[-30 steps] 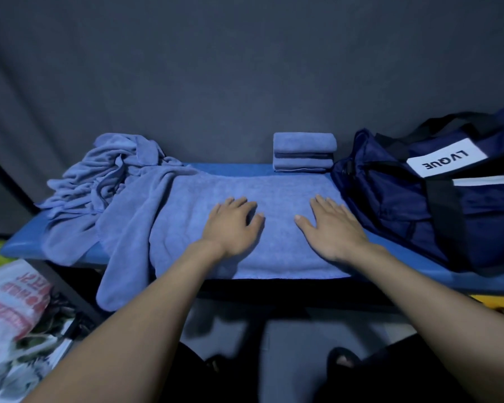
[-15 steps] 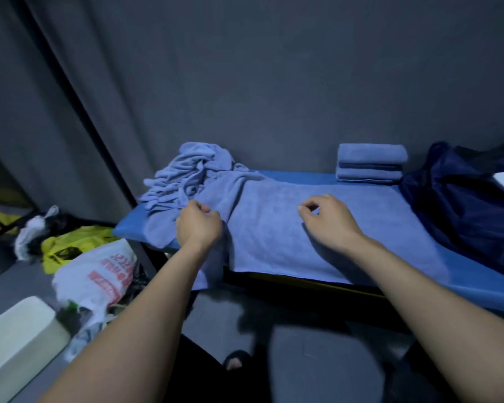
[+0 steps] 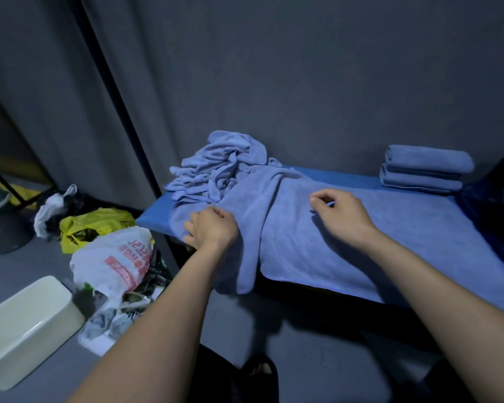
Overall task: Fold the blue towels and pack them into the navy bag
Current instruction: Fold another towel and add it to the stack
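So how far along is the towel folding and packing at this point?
Done: two folded towels are stacked at the back of the bench. In hand: the left hand grips the spread towel at its left end and the right hand pinches it mid-way. Left: the crumpled pile is unfolded, and no towel is seen in the bag.

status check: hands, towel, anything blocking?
Left hand grips spread towel at its left edge; right hand pinches it mid-top. Two folded towels stacked far right, navy bag beside. Crumpled towel pile crowds left end.
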